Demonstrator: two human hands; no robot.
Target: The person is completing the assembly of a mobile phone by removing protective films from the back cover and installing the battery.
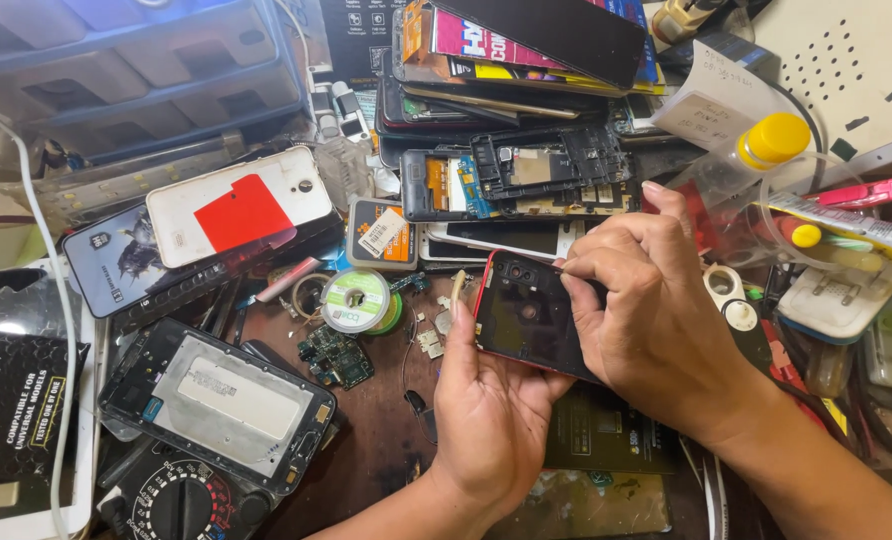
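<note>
The phone back cover [526, 320] pinched between the left hand [491, 400] and right hand [646, 310] is glossy dark plastic with a red rim. Beneath the grip, the table [386, 440] is worn, matt brown wood. Left of it, a solder-wick spool [356, 300] looks like shiny plastic.

You are working at a phone repair bench, in a small electronics workshop. The brown tabletop [386, 440] is lying crowded with opened handsets: a gutted phone frame [216, 400] is resting at your left, a white back cover with a red patch [241, 205] is lying beyond it, and a stack of phones and stripped frames [511, 120] is piling up ahead. A loose circuit board [336, 357] and a spool of solder wick [356, 300] are sitting among small metal parts. A multimeter dial [181, 500] is showing at the near edge. A blue drawer unit [136, 70] is standing at the far left, and a yellow-capped bottle [756, 155] is standing at the right.
</note>
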